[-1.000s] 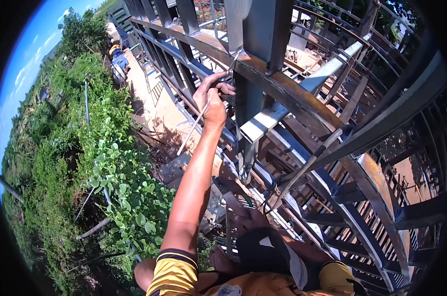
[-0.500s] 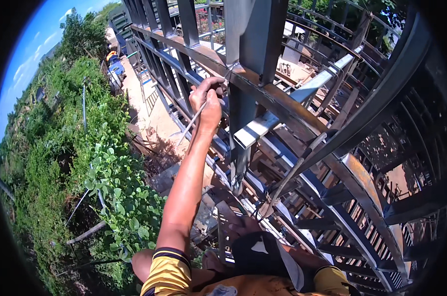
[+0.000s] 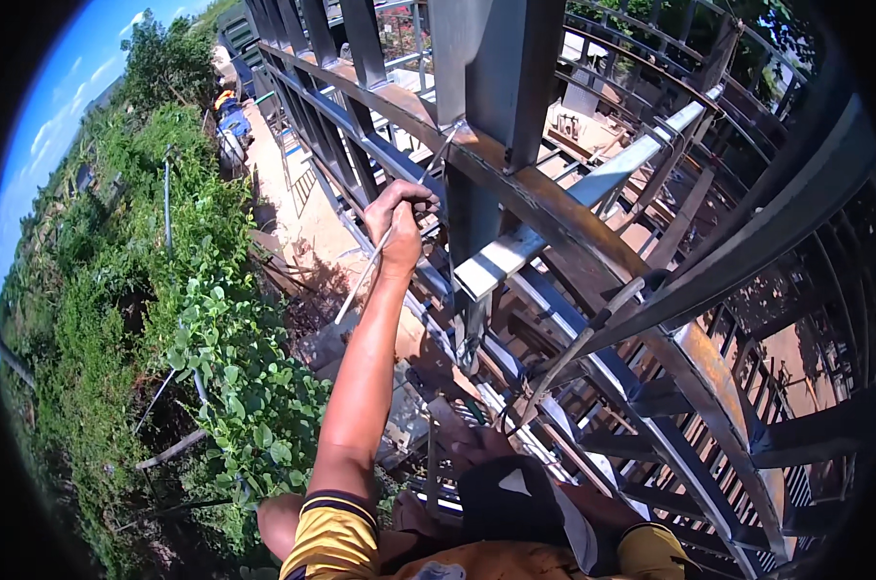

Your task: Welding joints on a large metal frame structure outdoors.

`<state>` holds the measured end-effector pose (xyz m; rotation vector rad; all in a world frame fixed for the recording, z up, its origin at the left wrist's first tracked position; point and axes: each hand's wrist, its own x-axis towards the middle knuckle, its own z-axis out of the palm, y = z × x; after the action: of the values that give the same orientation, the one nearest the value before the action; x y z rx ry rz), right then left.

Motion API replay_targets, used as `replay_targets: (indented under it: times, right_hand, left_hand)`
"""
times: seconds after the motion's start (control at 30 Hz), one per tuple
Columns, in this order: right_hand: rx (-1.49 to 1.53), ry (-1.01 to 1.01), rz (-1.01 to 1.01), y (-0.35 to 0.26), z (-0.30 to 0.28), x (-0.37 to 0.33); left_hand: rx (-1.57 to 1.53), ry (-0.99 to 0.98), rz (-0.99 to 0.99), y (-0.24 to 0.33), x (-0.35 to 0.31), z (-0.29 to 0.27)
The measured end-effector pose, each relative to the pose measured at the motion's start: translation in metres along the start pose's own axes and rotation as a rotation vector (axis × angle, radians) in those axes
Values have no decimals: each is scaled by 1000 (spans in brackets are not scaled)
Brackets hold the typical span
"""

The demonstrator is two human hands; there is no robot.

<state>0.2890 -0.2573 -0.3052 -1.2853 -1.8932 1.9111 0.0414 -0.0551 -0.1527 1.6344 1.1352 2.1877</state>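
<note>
Gripping a rod (image 3: 363, 277) in curled fingers, the left hand (image 3: 395, 220) sits at centre; the rod slants from below the fist up toward the rusty beam (image 3: 597, 230). The shadowed right hand (image 3: 480, 447), lower centre: grip unclear. Steel framing (image 3: 694, 454) fills the right, greenery (image 3: 109, 319) the left, pale ground (image 3: 275, 184) between.

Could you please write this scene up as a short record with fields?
Setting: outdoors, in sunlight
Left hand: closed around a thin rod
Rod's upper end: close to where a steel post meets a rusty beam; contact unclear
Right hand: low, in shade; grip unclear
Beneath beam: pale tube, jutting out toward the person
Left side: green foliage
</note>
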Motion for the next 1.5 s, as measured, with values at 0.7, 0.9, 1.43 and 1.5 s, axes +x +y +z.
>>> replay_targets:
  times: [0.7, 0.9, 1.43, 1.5]
  right_hand:
    - [-108, -55, -520, 46, -15, 27]
    - [-291, 10, -893, 40, -17, 31]
    - [318, 23, -121, -1, -2, -7]
    - [134, 24, -282, 16, -15, 6]
  left_hand:
    - [-184, 108, -44, -3, 10, -6]
    - [-110, 154, -151, -1, 29, 17]
    - [310, -203, 329, 47, 4, 11]
    - [366, -255, 347, 38, 18, 25]
